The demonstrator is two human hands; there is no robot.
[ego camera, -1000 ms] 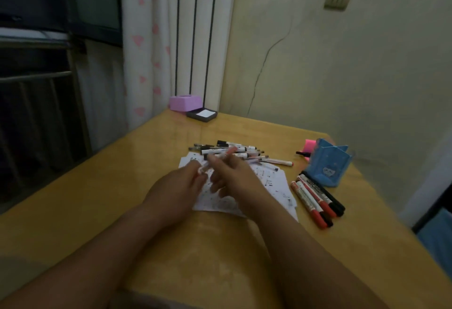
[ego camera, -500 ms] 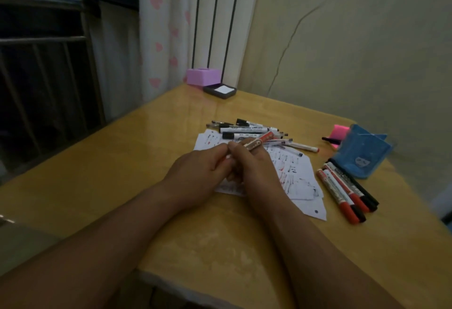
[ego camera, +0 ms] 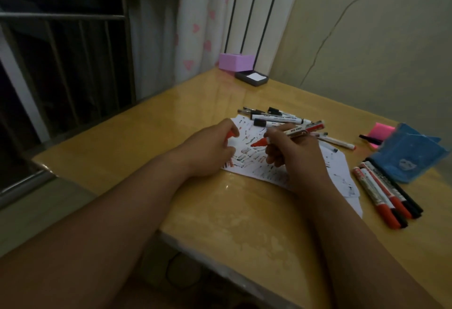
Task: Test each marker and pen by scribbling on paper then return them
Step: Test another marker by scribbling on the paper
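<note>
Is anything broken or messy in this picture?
Yes. A long crack runs down the wall behind the table. Pens lie in a loose pile across the far edge of the scribbled paper, not in the blue holder.

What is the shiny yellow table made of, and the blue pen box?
The table looks like wood under a glossy varnish or clear cover: light reflects off its yellow top. The blue pen box looks like thin matte plastic or card; its walls look bent, so which one is unclear.
</note>
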